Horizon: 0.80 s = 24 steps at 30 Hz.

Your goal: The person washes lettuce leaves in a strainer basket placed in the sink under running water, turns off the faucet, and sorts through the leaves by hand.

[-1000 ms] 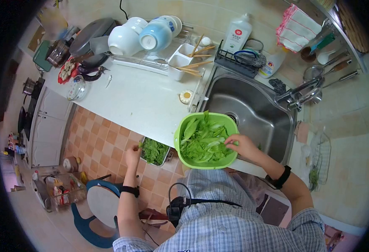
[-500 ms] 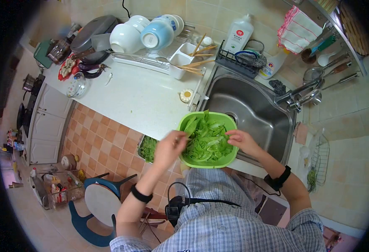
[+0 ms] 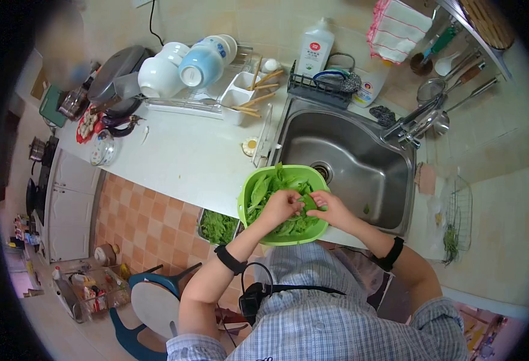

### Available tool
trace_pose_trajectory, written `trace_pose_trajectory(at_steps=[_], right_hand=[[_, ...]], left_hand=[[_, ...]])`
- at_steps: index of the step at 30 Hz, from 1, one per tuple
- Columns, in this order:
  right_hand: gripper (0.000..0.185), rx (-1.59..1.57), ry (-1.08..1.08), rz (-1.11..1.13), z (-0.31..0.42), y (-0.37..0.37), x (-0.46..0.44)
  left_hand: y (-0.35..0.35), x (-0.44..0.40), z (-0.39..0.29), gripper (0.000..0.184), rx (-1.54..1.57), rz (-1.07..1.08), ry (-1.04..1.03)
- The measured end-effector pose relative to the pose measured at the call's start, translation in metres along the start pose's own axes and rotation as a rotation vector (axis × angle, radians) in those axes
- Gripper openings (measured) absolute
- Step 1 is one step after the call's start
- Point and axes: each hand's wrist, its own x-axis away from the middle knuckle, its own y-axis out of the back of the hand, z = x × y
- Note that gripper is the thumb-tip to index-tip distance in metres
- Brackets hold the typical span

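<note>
A light green plastic basin [image 3: 308, 174] full of leafy greens [image 3: 263, 191] sits at the counter's front edge, overlapping the sink's left side. Over it, my left hand [image 3: 281, 208] pinches a green leaf [image 3: 307, 205] from the left. My right hand [image 3: 331, 212] has its thumb and fingers closed on the same leaf from the right, close to the left fingertips. Part of the leaf is hidden behind the fingers. Below the counter, left of the basin, a container of more greens [image 3: 218, 226] shows.
The steel sink [image 3: 343, 141] lies right of the basin, with a small leaf bit [image 3: 367, 209] in it. Behind stand a dish rack with bowls [image 3: 203, 66], a chopstick holder [image 3: 237, 96] and a white bottle [image 3: 316, 48]. A chair [image 3: 156, 301] stands at lower left.
My hands have come together over the basin; both now hold one leaf. Earlier they were apart at its two sides. A leaf bit now shows in the sink. The view has shifted slightly.
</note>
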Motion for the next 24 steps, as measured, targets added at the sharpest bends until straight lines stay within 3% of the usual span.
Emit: trace_pose_trajectory(at_steps=[4,7,12,14,20,24], right_hand=[[0.044,0.19,0.026,-0.052,-0.003,-0.007,-0.001],[0.042,0.154,-0.071,0.039,0.007,-0.003,-0.007],[0.034,0.079,0.003,-0.022,-0.008,-0.009,-0.012],[0.032,0.073,0.011,-0.017,-0.008,-0.01,-0.012],[0.026,0.042,-0.023,0.027,0.0,-0.011,-0.014],[0.024,0.024,-0.079,0.034,0.0,-0.013,-0.015]], left_hand=[[0.008,-0.006,-0.003,0.014,0.298,0.014,0.137],[0.014,-0.014,0.006,0.017,0.289,0.015,0.142],[0.019,-0.006,0.003,0.018,0.403,-0.017,0.193],[0.02,0.001,0.002,0.02,0.234,0.085,0.114],[0.011,-0.002,0.021,0.019,-0.227,0.062,0.01],[0.013,0.005,0.012,0.016,-0.241,0.106,0.028]])
